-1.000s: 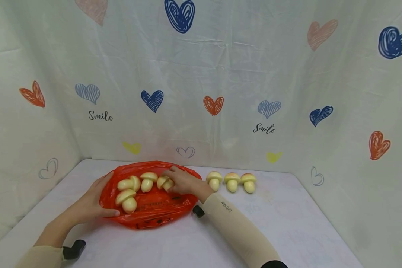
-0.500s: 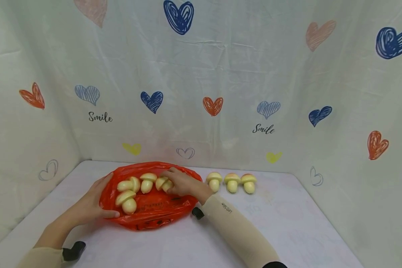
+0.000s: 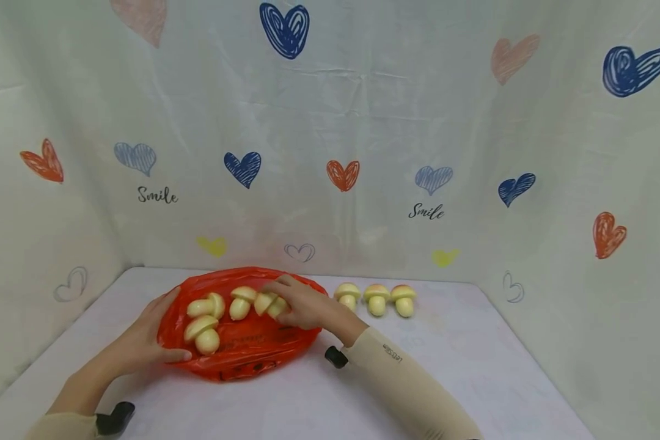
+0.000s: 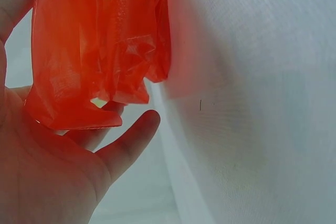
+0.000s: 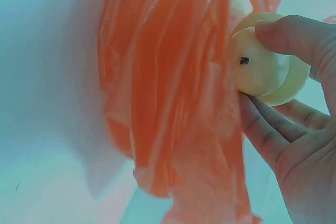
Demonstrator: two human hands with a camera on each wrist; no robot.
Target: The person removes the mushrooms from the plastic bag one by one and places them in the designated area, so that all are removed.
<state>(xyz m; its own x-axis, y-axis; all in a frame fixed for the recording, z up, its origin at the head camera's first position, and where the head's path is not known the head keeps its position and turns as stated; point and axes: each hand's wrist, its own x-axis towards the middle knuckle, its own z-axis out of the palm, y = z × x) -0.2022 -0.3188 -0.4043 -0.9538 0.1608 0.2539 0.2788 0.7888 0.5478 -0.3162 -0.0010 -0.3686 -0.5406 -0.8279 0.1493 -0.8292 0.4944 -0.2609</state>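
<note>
A red plastic bag (image 3: 247, 357) lies on the table with its mouth spread wide. Several pale yellow mushrooms, among them one with its stem toward me (image 3: 202, 335), sit inside toward the left. My left hand (image 3: 148, 339) spans the bag's left end, fingers extended along it and thumb at the front rim; in the left wrist view the thumb (image 4: 131, 142) stands apart from the plastic. My right hand (image 3: 310, 305) pinches a glossy mushroom (image 5: 260, 64) between thumb and fingers at the bag's right part. Its stem end, with a dark mark, faces the right wrist camera.
Three more mushrooms, the middle one pinkish on top (image 3: 376, 299), stand in a row to the right of the bag. A white cloth covers the table (image 3: 445, 354). A white curtain (image 3: 385, 122) printed with hearts hangs behind and at the sides.
The head view has shifted slightly. My right forearm has swung a little to the right, and the mushroom in that hand has turned slightly and shows more fully. My left hand stays at the bag.
</note>
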